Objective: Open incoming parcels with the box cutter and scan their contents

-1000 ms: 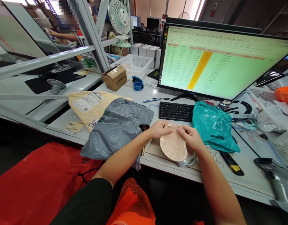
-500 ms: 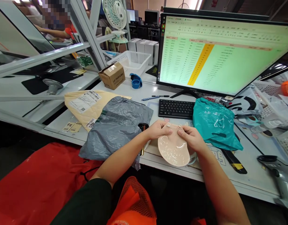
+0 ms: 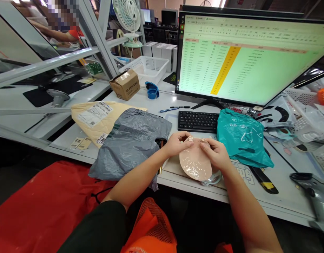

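Note:
Above the front edge of the desk, both hands hold up a beige stick-on bra with a glossy, rounded face and small clasps at its top. My left hand pinches the upper left edge, close to one pale clasp. My right hand grips the upper right, its thumb on the front and its fingers hidden behind. Clear plastic shows below and behind the bra. A grey plastic mailer lies left of my hands, and a teal plastic bag lies to the right.
A keyboard and a monitor stand ahead. At the left lie a yellow padded envelope and a small cardboard box. A box cutter and a barcode scanner are at the right. Another person's arm shows at the far left.
The bra has tilted, and its lower edge sits a little higher. Both hands keep their hold with small finger shifts. The view has moved slightly.

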`<state>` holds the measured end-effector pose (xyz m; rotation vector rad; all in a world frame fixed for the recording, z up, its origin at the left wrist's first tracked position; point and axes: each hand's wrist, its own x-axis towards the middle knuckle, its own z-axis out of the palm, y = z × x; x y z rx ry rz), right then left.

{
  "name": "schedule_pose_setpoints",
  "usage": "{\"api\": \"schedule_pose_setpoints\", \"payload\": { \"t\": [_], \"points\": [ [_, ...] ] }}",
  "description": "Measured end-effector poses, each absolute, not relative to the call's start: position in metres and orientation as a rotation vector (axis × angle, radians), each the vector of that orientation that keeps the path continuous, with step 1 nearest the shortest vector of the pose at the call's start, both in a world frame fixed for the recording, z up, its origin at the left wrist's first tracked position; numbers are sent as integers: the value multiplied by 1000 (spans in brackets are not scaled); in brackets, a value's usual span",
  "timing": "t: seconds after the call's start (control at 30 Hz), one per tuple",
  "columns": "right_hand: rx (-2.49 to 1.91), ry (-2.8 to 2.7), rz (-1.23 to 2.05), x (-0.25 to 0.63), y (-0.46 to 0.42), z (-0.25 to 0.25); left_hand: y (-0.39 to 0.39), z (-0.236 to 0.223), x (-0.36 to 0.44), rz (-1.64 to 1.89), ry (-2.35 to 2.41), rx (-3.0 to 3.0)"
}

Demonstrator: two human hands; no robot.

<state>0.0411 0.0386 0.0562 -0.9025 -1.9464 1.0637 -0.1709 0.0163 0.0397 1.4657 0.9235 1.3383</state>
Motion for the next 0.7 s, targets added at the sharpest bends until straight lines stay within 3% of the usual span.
{"api": "schedule_pose_setpoints", "payload": {
  "t": [0.27,0.7],
  "points": [
    [-954,-2108,861,37,39,56,21,39,-172,1263,1140,1659],
    [-883,-2156,1030,47,39,63,20,47,-177,1056,963,1372]
  ]
}}
